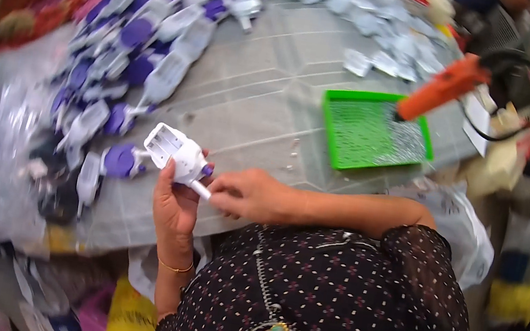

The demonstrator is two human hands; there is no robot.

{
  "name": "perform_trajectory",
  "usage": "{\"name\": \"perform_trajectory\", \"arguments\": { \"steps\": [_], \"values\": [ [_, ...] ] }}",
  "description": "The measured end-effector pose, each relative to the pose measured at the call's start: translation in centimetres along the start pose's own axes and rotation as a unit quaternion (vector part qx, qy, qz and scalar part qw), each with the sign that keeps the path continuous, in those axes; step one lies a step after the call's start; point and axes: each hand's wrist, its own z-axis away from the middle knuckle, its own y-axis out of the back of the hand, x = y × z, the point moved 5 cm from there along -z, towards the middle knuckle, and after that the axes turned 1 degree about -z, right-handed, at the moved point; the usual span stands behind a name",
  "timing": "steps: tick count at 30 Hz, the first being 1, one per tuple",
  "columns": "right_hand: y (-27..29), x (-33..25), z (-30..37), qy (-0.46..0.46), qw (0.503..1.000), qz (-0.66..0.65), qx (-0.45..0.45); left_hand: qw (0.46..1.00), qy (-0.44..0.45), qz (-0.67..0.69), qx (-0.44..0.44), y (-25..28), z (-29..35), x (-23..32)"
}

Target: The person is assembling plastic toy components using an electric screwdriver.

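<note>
My left hand [177, 203] is closed round a white plastic battery housing [178, 152], thumb on its front. The housing has an open slotted battery compartment, a short white stem pointing right and a bit of purple at its side. Beside the stem's end is my right hand [250, 194], its fingers curled and slightly blurred; what lies between them is hidden. To the left, a big heap of white and purple plastic housings [134, 34] covers the table. Nearest to my left hand is a housing with a round purple part [120, 160].
A green tray [333, 135] of small silvery screws stands to the right. Above it hangs an orange electric screwdriver [445, 87] on a black cable. White plastic covers [372, 16] are piled at the back of the table [261, 82]. Clear plastic bags [1, 144] lie at the left.
</note>
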Motion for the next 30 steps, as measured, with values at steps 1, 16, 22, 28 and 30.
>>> {"name": "perform_trajectory", "arguments": {
  "steps": [1,16,22,28,30],
  "values": [
    [0.9,-0.7,1.4,0.091,0.989,0.120,0.008,0.999,0.033,0.030,-0.028,-0.9,-0.9,-0.5],
    [43.4,5.4,14.8,-0.131,0.571,0.560,0.585,0.882,0.115,-0.413,-0.195,-6.1,-4.6,-4.1],
    [48.8,8.3,14.2,-0.163,0.743,0.320,0.565,0.820,0.141,-0.497,-0.246,-7.0,-4.4,-3.3],
    [49.4,8.4,14.0,-0.091,0.761,0.282,0.577,0.725,0.054,-0.628,-0.277,-6.5,-5.8,-2.9],
    [49.1,8.9,13.8,-0.065,0.766,0.284,0.573,0.699,-0.029,-0.669,-0.249,-6.9,-5.9,-2.5]
  ]
}}
